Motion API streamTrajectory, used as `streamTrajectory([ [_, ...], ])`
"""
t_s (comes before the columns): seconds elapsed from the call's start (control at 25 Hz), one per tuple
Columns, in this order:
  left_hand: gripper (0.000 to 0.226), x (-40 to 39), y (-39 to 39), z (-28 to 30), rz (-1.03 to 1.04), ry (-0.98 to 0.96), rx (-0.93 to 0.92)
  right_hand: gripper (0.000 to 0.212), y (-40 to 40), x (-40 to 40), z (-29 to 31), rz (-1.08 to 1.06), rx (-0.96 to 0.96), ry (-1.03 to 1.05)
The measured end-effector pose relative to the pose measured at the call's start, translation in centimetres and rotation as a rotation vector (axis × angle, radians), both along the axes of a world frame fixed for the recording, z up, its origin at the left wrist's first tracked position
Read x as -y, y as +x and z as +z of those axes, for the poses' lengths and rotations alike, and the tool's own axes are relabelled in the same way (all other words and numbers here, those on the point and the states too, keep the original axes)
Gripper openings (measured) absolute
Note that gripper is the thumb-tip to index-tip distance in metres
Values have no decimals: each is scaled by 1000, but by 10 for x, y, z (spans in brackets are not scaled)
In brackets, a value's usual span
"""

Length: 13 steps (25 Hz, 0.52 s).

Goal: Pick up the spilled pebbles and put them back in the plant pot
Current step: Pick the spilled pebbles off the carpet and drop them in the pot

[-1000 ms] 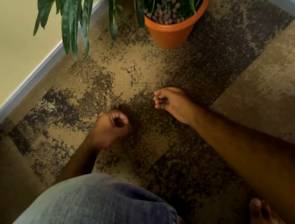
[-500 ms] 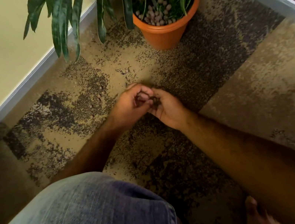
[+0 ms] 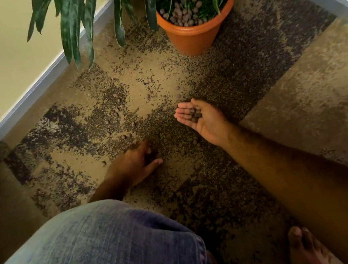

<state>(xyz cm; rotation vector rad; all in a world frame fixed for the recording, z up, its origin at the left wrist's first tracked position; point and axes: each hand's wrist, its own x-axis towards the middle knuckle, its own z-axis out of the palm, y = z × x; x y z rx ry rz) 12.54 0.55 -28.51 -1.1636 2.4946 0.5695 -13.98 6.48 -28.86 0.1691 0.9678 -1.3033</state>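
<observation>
Right hand [image 3: 203, 117]: palm up, cupped open, w/ a few pebbles in palm [image 3: 195, 115]; hovers above carpet, approx centre of view.
Left hand [image 3: 138, 163]: palm down, low on carpet at ~8 o'clock from right hand; fingers [image 3: 155, 163] curled loosely toward the floor. Motion-blurred, can't tell if it's pinching a pebble or empty.
Spilled pebbles [image 3: 119, 114]: scattered on carpet from 9 to 12 o'clock of right hand; a few just beside left hand, one pair [image 3: 148, 80] farther up toward pot. Small, round, brownish, hard to pick out vs speckled pattern.
Plant pot [image 3: 197, 33]: orange, upright, at 12 o'clock from right hand, well apart; already has pebbles on top, long leaves [image 3: 80, 20] hang over its left side.
Carpet [image 3: 299, 87]: tan w/ dark mottled patches; wall corner behind pot.
Stage (judged): mid-collection; left picks, right acts as holding cup. Plenty left on floor.
Risks:
- Right palm tips or overfills while reaching → pebbles roll off, re-spill.
- Pebbles round → nudge from left hand may send them rolling.
- Camouflage on dark patches → some missed.
- Tipping palm over pot thru leaves → pebbles may bounce off the leaves or rim, back onto carpet.
</observation>
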Motion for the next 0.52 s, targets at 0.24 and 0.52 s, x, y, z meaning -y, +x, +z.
streamTrajectory([
  [0.24, 24, -11, 2, -14, -95, 110, -42, 47, 6, 6, 1, 20, -28, 3],
  [0.52, 26, 7, -18, -4, 69, 169, -124, 50, 9, -2, 0, 93, -30, 7],
])
